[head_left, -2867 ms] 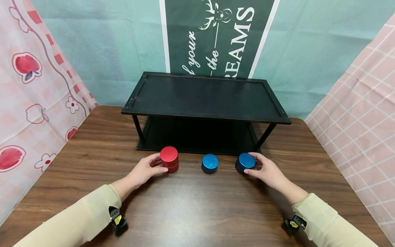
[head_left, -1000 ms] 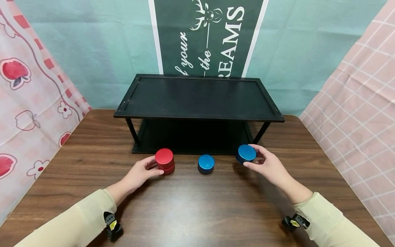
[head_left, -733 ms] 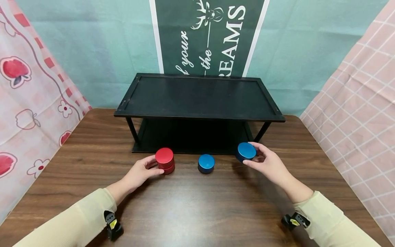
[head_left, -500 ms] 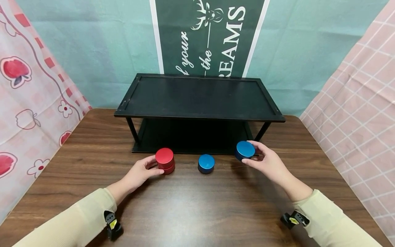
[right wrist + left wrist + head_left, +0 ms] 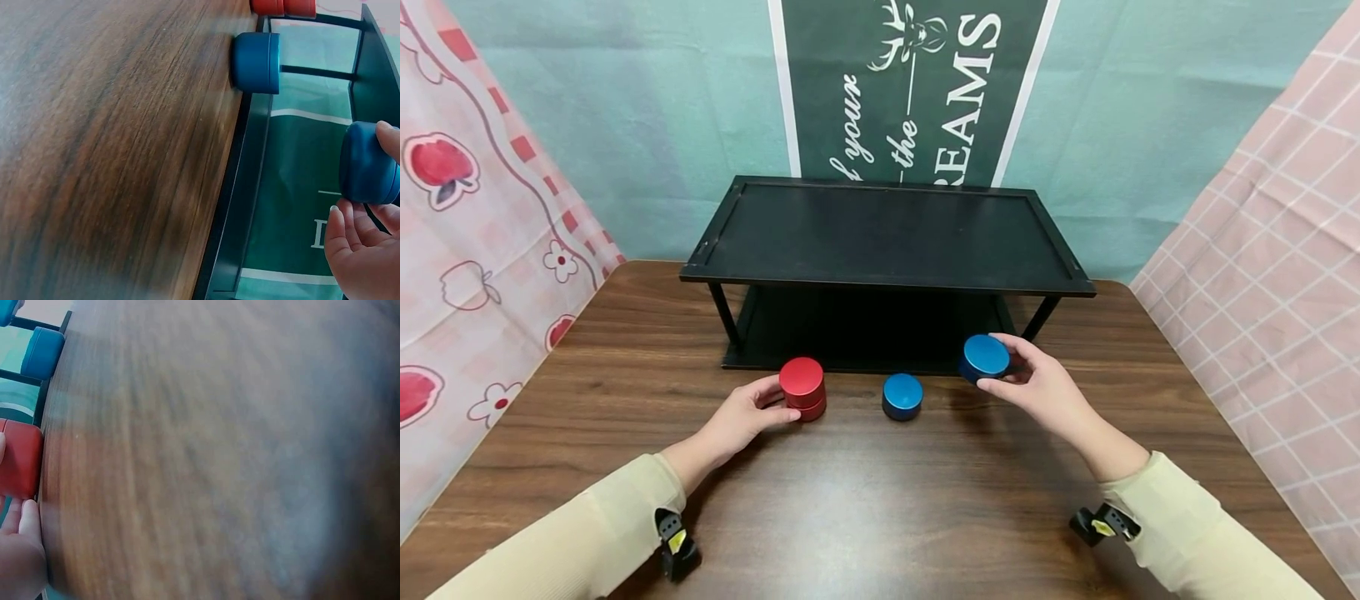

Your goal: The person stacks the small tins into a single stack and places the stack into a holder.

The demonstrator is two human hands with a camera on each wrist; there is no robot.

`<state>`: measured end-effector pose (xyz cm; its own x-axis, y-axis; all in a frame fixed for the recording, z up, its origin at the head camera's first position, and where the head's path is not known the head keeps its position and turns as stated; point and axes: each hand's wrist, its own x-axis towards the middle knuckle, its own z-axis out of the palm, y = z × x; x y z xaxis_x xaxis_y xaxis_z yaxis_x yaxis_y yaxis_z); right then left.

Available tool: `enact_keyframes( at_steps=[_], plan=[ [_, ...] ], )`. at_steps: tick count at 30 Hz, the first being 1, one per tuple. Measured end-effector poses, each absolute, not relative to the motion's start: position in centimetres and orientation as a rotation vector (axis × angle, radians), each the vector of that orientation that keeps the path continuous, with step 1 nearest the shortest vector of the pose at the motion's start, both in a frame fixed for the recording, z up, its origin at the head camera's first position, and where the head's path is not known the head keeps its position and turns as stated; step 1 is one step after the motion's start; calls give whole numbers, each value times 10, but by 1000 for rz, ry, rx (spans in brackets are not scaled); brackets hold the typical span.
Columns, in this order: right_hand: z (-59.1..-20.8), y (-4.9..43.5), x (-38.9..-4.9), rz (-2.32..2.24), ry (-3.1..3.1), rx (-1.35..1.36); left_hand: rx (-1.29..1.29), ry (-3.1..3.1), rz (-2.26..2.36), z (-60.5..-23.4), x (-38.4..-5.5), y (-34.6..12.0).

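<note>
Two round red tins (image 5: pixel 802 380), one on top of the other, stand at the front left of a black two-tier shelf. My left hand (image 5: pixel 743 421) holds them from the left, thumb in front and fingers behind. A blue round tin (image 5: pixel 985 357) is raised off the table near the shelf's right front, gripped at its right side by my right hand (image 5: pixel 1041 383). The right wrist view shows this raised blue tin (image 5: pixel 367 164) apart from the table surface. Between the hands, a second blue tin (image 5: pixel 902 397) stands upright on the table.
The black shelf (image 5: pixel 887 233) spans the back of the wooden table (image 5: pixel 865 500); its lower board (image 5: pixel 865 329) lies just behind the tins. Thin posts (image 5: pixel 1042 318) support the upper board. Patterned cloths hang around the table.
My right hand has lifted its blue tin from the table and carried it up and to the left. The left hand stays on the red tins. The head view shifted slightly.
</note>
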<state>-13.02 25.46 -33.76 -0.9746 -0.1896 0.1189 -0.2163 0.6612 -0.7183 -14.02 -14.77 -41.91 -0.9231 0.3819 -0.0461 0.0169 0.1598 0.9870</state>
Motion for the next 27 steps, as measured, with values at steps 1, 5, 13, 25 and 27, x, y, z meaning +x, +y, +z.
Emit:
enact_keyframes(
  at_steps=[1, 5, 13, 25, 27],
  plan=[
    [-337, 254, -131, 1232, -2826, 355, 390, 2153, 1830, -419, -140, -148],
    [-338, 250, -134, 1265, -2803, 386, 393, 2148, 1839, -419, -141, -148],
    [-339, 241, -137, 1316, -2812, 428, 391, 2175, 1828, -418, -141, -148],
    [-334, 228, -139, 1336, -2819, 448, 402, 2172, 1833, -420, -140, -147],
    [-334, 227, -139, 1335, -2819, 453, 402, 2175, 1833, -420, -141, -146]
  ],
)
